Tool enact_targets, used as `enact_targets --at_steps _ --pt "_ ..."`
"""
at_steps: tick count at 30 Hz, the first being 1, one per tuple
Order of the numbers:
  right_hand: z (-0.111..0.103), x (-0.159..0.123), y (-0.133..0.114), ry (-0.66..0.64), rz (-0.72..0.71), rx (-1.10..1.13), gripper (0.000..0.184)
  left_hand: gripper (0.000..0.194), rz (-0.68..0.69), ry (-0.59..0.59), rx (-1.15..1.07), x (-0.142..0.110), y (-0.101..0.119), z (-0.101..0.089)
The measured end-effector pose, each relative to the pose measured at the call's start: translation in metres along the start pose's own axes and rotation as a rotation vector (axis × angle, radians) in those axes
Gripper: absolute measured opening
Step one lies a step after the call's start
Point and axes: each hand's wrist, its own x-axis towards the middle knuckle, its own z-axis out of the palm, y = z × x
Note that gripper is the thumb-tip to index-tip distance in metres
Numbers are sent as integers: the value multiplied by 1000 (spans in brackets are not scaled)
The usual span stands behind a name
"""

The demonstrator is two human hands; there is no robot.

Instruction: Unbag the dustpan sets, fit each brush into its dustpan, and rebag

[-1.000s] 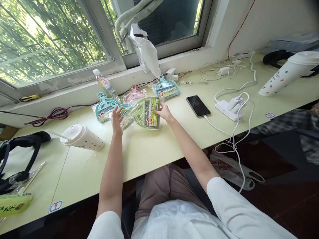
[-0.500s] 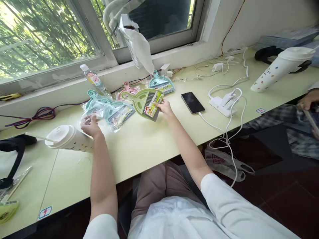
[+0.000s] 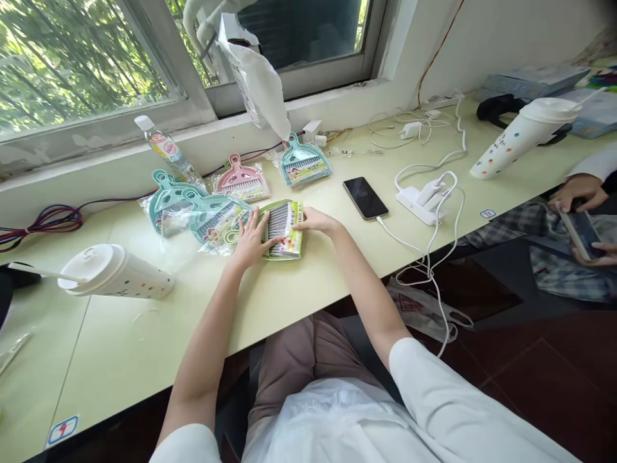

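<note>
A green mini dustpan and brush set (image 3: pixel 284 222) with a printed card lies tilted near the middle of the desk. My right hand (image 3: pixel 315 220) pinches its right edge at the card. Over its handle end rests my left hand (image 3: pixel 251 243), fingers spread, thumb across the bristles; part of the handle is hidden beneath. Just left are two teal dustpan sets (image 3: pixel 166 204) (image 3: pixel 216 215) in clear wrap. Behind them sit a pink dustpan set (image 3: pixel 242 180) and a blue dustpan set (image 3: pixel 304 164), both wrapped.
A lidded paper cup (image 3: pixel 120 273) stands at the left, a bottle (image 3: pixel 168 151) by the sill. To the right are a phone (image 3: pixel 365 197) on a cable, a white power strip (image 3: pixel 421 200) and another cup (image 3: pixel 525 138). A co-worker's hands (image 3: pixel 581 193) hold a phone.
My left hand has left the clear wrap by the cup and moved right onto the green set. The set has come down and nearer, its handle now pointing toward my left hand.
</note>
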Motion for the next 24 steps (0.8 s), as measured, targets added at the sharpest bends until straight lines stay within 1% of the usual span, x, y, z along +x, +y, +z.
enact_targets --at_steps 2,3,4,6,7,8,10,12,13,14,15,17,18,19,21,24 --pt "-19 -9 8 186 9 -224 27 64 -5 -68 -33 0 -6 -8" --pt "-28 -15 10 265 13 -332 31 61 -8 -99 -60 0 -9 -13" --pt "-36 -21 12 305 2 -434 41 56 -13 -129 -91 0 -11 -19" --pt "-49 -35 11 350 -58 -621 69 44 -30 -197 -147 1 -13 -29" --pt "-54 -42 10 390 -101 -707 79 38 -41 -234 -167 1 -13 -33" --pt "-59 -51 9 460 -141 -784 83 34 -57 -269 -188 0 -12 -36" --pt "-69 -69 8 675 -173 -907 79 30 -98 -306 -266 0 -7 -40" --pt "-83 -88 13 893 -119 -979 78 27 -146 -280 -388 -2 0 -40" --pt "-91 -97 17 971 -71 -993 83 25 -164 -242 -439 -2 2 -38" --pt "-98 -104 24 1003 -22 -994 89 23 -170 -188 -464 -3 4 -35" --pt "-104 -109 30 1002 18 -986 97 22 -162 -127 -455 -3 5 -32" --pt "-112 -112 43 959 66 -964 110 26 -106 -16 -349 -2 3 -25" --pt "-114 -111 48 948 75 -956 116 29 -63 14 -278 -2 0 -22" --pt "-115 -108 51 952 81 -953 119 32 -21 20 -213 -1 -2 -20" --pt "-113 -102 52 984 94 -965 120 35 35 -10 -133 0 -6 -18" --pt "-104 -103 46 1003 130 -1032 110 34 51 -53 -109 1 -7 -20"
